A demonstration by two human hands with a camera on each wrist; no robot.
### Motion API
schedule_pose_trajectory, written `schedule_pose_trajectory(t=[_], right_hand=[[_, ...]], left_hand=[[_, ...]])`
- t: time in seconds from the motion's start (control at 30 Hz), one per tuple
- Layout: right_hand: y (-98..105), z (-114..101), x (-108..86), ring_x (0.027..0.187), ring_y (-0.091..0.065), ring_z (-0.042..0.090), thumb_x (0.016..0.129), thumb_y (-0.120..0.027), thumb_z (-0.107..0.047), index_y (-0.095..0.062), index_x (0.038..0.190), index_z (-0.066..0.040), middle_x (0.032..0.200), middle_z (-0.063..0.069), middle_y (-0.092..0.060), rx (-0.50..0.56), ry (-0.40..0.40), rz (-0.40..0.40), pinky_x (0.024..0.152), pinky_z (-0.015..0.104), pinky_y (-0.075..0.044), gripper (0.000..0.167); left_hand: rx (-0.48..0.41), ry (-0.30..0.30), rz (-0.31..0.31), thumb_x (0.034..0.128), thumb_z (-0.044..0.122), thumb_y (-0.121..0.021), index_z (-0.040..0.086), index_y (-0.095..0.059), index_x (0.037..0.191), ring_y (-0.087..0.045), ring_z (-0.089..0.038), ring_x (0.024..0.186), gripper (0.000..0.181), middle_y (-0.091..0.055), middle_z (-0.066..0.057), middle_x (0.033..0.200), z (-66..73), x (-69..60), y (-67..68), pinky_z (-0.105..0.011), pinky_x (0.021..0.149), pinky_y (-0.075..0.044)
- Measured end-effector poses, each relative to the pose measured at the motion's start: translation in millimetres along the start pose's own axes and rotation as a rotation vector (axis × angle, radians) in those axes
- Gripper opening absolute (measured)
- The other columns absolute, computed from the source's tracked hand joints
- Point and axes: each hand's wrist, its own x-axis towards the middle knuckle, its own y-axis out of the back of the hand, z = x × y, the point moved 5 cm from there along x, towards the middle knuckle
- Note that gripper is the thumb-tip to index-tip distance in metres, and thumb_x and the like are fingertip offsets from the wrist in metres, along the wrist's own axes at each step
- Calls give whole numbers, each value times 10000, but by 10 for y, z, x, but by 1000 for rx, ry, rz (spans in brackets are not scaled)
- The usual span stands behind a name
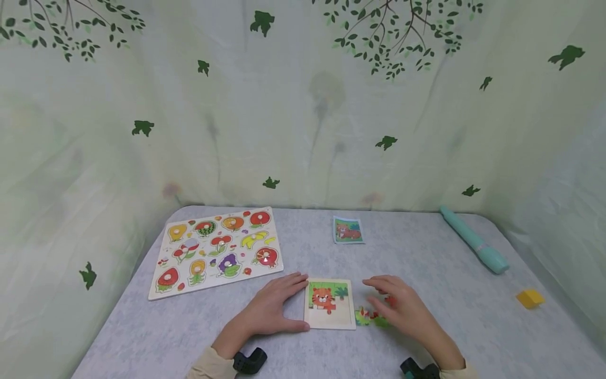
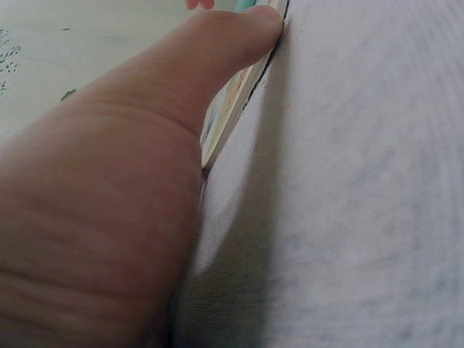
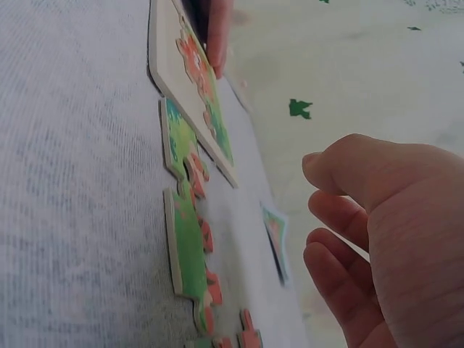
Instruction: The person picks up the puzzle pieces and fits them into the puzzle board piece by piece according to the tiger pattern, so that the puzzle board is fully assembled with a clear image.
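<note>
A square puzzle board (image 1: 330, 319) lies flat, its upper part filled with pieces showing an orange animal face and greenery, its lower part bare. My left hand (image 1: 272, 307) rests at the board's left side, fingertips at the upper corner and thumb at the lower one; in the left wrist view the thumb (image 2: 246, 32) touches the board's edge. Right of the board my right hand (image 1: 402, 310) hovers above loose pieces (image 1: 362, 316), holding nothing, fingers relaxed. In the right wrist view, green and red loose pieces (image 3: 190, 246) lie beside the board (image 3: 177, 72), clear of the right hand (image 3: 391, 217).
A fruit puzzle board (image 1: 213, 284) lies at the back left. Behind the square board is a small picture card (image 1: 347, 230). At the right are a teal stick-like object (image 1: 473, 242) and a yellow block (image 1: 530, 298). A patterned curtain (image 1: 293, 105) stands behind the table.
</note>
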Motion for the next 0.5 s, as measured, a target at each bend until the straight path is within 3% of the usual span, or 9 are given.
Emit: schedule_pose_trajectory(t=[0.2,0.5], right_hand=[[44,79,-54,1005,-636,142,860,-838,-91,-752,1223,-148,1186,-42,-706,-15,-25,23,784,293,-607,377],[90,188,-125,950,-661,155,848,-839,-59,-748,1228,-134,1166,-24,-711,-43,13,64,773,323,-592,398]], left_hand=[[-4,2,1,793,697,-764,227,-466,1566,-310,-227,1545,953,-380,67,1650,-3,-8,0,-572,1222,-298],[3,-6,-1,794,728,-739,243,-454,1573,-294,-209,1553,961,-364,82,1657,-21,10,-19,-558,1231,-289]])
